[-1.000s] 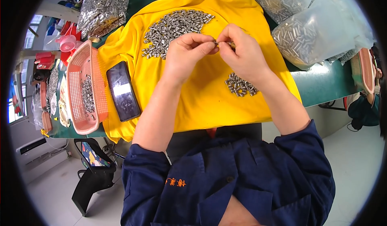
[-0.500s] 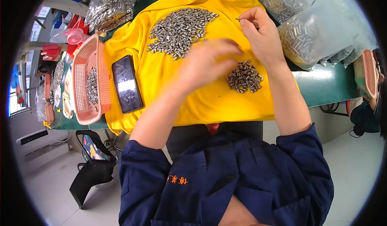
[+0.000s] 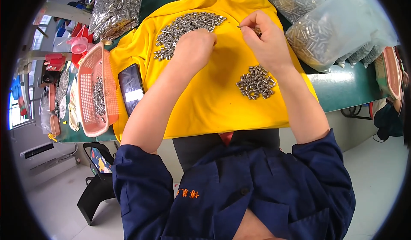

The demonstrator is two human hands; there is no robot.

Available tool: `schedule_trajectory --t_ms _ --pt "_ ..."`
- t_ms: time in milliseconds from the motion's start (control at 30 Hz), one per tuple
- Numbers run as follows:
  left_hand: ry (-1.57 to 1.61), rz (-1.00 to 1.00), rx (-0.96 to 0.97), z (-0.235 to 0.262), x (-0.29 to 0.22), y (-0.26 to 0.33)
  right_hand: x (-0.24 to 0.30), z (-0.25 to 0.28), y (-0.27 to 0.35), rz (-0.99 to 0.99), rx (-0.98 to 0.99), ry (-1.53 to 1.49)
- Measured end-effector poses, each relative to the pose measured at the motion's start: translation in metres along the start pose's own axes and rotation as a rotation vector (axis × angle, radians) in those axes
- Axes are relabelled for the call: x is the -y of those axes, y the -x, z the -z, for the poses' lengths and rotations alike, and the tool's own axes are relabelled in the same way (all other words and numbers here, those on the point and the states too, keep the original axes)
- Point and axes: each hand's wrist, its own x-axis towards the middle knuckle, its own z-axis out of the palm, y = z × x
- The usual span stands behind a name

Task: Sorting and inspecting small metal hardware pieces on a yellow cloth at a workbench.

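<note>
Hands point(image 3: 231, 43) moved up, yellow cloth point(image 3: 214, 98), green table point(image 3: 342, 90)

A cloth point(image 3: 205, 98) is lying spread on the table point(image 3: 346, 90). On it, a big heap of metal pieces point(image 3: 184, 30) is sitting at 11 o'clock, a small heap point(image 3: 256, 82) at 3 o'clock, and a phone point(image 3: 131, 88) at 9 o'clock. A basket point(image 3: 96, 94) is lying just left of the phone, and bags of parts point(image 3: 334, 30) are resting at 2 o'clock.
</note>
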Motion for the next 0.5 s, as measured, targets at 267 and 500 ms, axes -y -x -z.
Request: schedule_trajectory --t_ms 267,500 --pt "0.354 0.087 0.020 0.013 -0.007 0.007 0.000 0.000 0.000 0.009 0.059 0.018" --pt "1.741 0.279 -0.096 -0.004 -0.012 0.020 -0.002 -0.001 0.002 0.013 0.253 0.016"
